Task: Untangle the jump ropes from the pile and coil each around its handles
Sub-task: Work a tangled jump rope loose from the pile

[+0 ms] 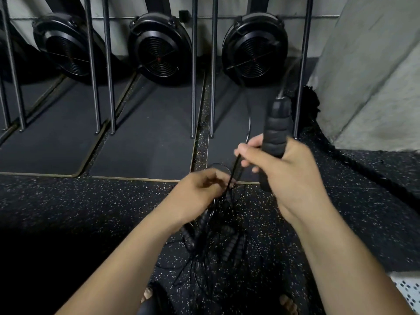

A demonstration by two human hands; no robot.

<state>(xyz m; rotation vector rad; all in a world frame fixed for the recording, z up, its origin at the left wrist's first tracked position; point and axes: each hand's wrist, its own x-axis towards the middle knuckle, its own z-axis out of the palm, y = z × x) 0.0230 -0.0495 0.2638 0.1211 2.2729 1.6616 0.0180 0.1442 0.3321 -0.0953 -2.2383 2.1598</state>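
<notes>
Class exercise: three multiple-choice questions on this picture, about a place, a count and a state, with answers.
1. Where is the pile of jump ropes? A on the speckled floor; B on a shelf; C on a hook.
2. How many round black fans stand at the back? A one; B three; C five.
3. What is the right hand doing? A hanging open; B gripping a black handle; C pressing the wall.
Answers: 1 A, it lies under the arms; 2 B, three stand in a row; 3 B, fingers curl round it.
</notes>
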